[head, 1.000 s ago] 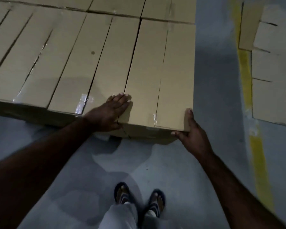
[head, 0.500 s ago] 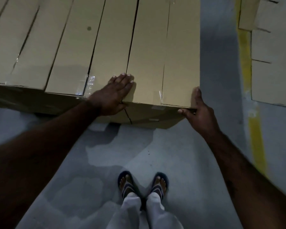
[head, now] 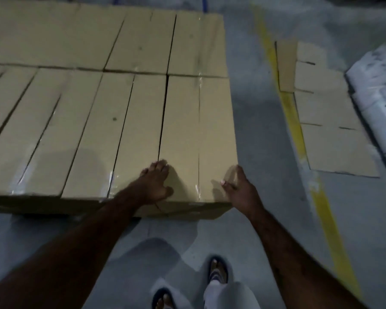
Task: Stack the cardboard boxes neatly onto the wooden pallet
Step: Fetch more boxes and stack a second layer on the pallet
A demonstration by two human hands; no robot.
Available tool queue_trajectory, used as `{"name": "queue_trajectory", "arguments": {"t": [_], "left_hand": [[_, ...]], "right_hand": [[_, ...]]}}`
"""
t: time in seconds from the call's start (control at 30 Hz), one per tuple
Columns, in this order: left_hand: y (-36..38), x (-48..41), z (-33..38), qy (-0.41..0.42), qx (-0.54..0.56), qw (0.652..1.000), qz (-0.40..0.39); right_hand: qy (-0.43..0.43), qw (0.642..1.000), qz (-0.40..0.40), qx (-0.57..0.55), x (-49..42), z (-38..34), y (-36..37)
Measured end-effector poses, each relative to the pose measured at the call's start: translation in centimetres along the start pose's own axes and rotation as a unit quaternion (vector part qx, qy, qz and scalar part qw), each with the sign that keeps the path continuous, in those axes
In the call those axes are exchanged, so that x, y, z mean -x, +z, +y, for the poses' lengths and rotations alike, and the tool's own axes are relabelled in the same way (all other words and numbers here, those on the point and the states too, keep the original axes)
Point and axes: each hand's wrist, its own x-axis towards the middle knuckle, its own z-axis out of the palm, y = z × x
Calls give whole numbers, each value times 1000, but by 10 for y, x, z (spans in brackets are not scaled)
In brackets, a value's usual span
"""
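The left hand (head: pixel 156 185) lies flat on top of the boxes (head: pixel 76 130), fingers straight and close together, over the crack beside the corner box (head: pixel 198 130). The right hand (head: pixel 240 189) touches that box's near right corner, thumb on top, fingers loose. The corner box sits last in the front row, tight against the others.

Boxes (head: pixel 112 121) lie in two rows, flattened cardboard (head: pixel 328 121) to their right
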Motion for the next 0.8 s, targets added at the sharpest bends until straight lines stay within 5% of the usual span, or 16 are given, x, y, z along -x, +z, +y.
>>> {"name": "queue_trajectory", "arguments": {"t": [0.17, 0.37, 0.6, 0.8], "left_hand": [[-25, -68, 11, -47, -2, 997, 69], [-94, -192, 25, -99, -31, 988, 116], [-181, -335, 92, -10, -52, 974, 223], [-185, -406, 124, -52, -50, 980, 184]], "right_hand": [[7, 999, -1, 50, -52, -11, -12], [32, 998, -8, -48, -154, -35, -32], [63, 974, -99, -196, -258, -53, -50], [96, 960, -135, -228, -276, -58, -52]]}}
